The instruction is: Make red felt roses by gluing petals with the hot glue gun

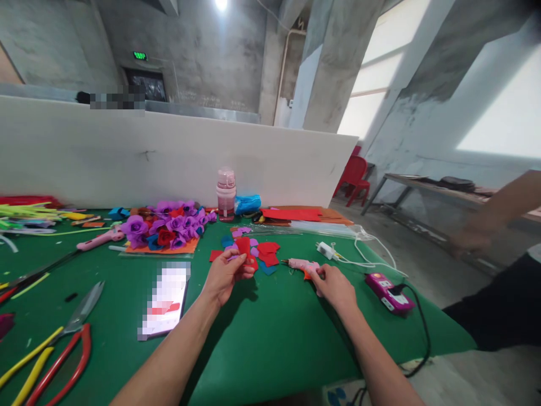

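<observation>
Pinched between the fingers of my left hand is a red felt-like piece, held just above the table. My right hand is closed around the handle of a pink glue gun, whose nozzle points left toward the cut pieces. Between and behind the hands lie flat red pieces, with some blue and purple ones among them. A phone with a lit screen lies left of my left forearm.
Purple, red and blue flowers are heaped at back left. Scissors, red-handled and yellow-handled tools lie front left. A pink bottle stands by the white partition. A white plug and purple power strip sit right; a person's arm is beyond.
</observation>
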Motion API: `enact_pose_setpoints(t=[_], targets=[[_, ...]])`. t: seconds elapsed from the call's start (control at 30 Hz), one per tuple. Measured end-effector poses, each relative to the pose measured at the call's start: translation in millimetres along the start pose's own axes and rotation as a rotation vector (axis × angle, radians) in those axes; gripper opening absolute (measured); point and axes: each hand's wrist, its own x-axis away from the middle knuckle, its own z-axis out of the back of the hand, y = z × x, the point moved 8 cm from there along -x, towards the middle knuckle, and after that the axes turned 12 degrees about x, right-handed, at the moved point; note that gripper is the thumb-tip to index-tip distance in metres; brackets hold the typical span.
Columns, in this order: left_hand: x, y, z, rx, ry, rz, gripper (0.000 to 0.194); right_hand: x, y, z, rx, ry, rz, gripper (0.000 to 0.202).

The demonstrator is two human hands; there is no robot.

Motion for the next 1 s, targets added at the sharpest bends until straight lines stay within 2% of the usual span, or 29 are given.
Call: enact_pose_setpoints(t=[0.07, 0.13, 0.2, 0.23, 0.33, 0.43, 0.67, 1.0], targets=[[-1.4, -0.3, 0.5, 0.001, -0.006, -0.007, 0.028, 8.4, -25.4, 15.3, -0.126, 0.124, 0.073, 0.035], [-2.7, -1.1, 0.7, 0.001, -0.015, -0.012, 0.028, 17.8, -66.2, 19.6, -0.417, 0.12, 0.263, 0.033], [-3.4, -2.0, 1.1, -0.001, -0.019, -0.016, 0.029, 25.4, -105.6, 12.8, -0.687, 0.007, 0.385, 0.028], [-3.6, -2.7, 1.3, -0.004, -0.018, -0.013, 0.029, 27.7, -121.7, 6.4, -0.804, -0.064, 0.399, 0.027], [-3.7, -5.1, 1.4, -0.015, -0.019, 0.009, 0.025, 30.2, -151.9, -12.2, -1.015, -0.195, 0.328, 0.027], [-3.5, -6.3, 1.8, -0.017, -0.013, 0.026, 0.024, 31.2, -162.0, -17.5, -1.117, -0.197, 0.249, 0.024], [-3.0, -5.3, 2.4, -0.009, 0.003, 0.006, 0.028, 37.9, -167.7, -7.5, -1.157, -0.163, 0.151, 0.019], [-0.7, -4.6, -1.4, -0.075, -0.016, -0.009, 0.031, 34.6, -167.4, -11.8, -1.131, -0.121, 0.11, 0.014]])
